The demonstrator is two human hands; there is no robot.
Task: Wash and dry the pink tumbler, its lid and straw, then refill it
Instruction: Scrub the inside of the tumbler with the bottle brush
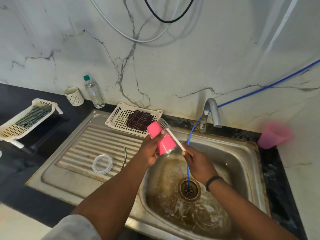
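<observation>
Both arms reach over the sink point(245, 154): left hand point(150, 149) grips the pink tumbler point(161, 137) above the basin's back-left corner, right hand point(195, 163) pinches the brush point(170, 132) handle against its side. Wet metal looks slippery, so a hard scrub could pop it loose into the grimy basin. Lid point(102, 164) and straw point(124, 157) sit on the drainboard.

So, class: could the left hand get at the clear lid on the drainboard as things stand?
Probably not straight away: the left hand grips the tumbler. The lid lies uncovered on the drainboard, with nothing between, so freeing that grip would likely open the way.
</observation>
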